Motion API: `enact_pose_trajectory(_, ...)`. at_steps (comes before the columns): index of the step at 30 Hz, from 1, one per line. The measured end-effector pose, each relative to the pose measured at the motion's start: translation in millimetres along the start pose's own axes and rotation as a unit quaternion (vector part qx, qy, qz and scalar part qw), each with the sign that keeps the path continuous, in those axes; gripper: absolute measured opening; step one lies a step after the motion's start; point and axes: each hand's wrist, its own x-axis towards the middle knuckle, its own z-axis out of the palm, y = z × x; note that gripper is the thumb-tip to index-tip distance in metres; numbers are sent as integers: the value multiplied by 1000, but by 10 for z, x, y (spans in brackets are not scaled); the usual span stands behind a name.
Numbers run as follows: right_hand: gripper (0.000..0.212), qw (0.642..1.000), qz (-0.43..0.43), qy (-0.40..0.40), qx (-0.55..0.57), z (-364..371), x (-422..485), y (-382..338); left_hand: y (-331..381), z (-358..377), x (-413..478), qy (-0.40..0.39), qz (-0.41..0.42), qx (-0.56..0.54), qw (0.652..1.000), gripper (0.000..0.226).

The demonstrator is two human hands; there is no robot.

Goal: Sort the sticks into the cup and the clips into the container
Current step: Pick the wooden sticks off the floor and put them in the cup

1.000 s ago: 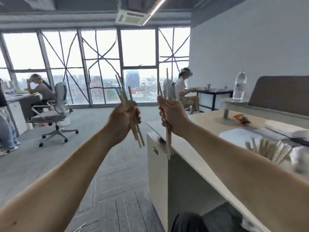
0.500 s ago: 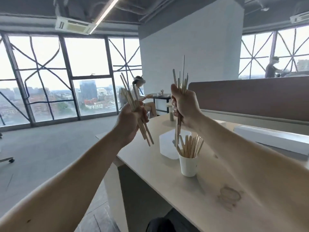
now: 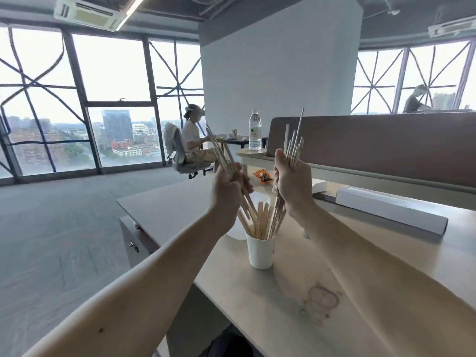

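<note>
- While both forearms reach out over the pale desk [image 3: 283, 310], each hand is clenched round its own bundle of wooden sticks.
- The left hand [image 3: 228, 186] grasps the left bundle [image 3: 219, 153], which slants up and away to the left. Its lower ends stick out under the fist and point down toward the cup's mouth.
- The right hand [image 3: 291, 181] grasps the right bundle [image 3: 293, 145], held nearly upright, with one thin stick rising well above the rest. Its lower ends reach down among the sticks in the cup, though I cannot tell whether they touch them.
- The white paper cup [image 3: 260, 251] stands upright on the desk, below and between the two fists, near the desk's left edge.
- The sticks in the cup [image 3: 257, 222] fan outward, their tops just under both hands.
- A shallow white container [image 3: 260, 197] lies on the desk just behind the cup, mostly hidden by the hands.
- Farther back lie an orange wrapper [image 3: 262, 175] and a long white box [image 3: 391, 215], and a water bottle [image 3: 255, 130] stands on a small round shelf.
</note>
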Motion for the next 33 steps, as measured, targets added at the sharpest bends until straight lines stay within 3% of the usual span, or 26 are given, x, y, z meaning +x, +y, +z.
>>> enact_pose_trajectory(9,48,999,-15,43,15,-1,-7,173,-155,139,0,-22,41,109,993,24)
enact_pose_trajectory(13,47,999,-14,30,-5,-28,-33,230,-203,115,3,-47,47,170,983,11)
enact_pose_trajectory(25,45,993,-9,26,-112,-43,-95,281,-460,76,-9,-33,17,208,977,13)
enact_pose_trajectory(33,43,990,2,-3,-141,-58,-85,229,-586,27,-25,-69,-20,212,975,16)
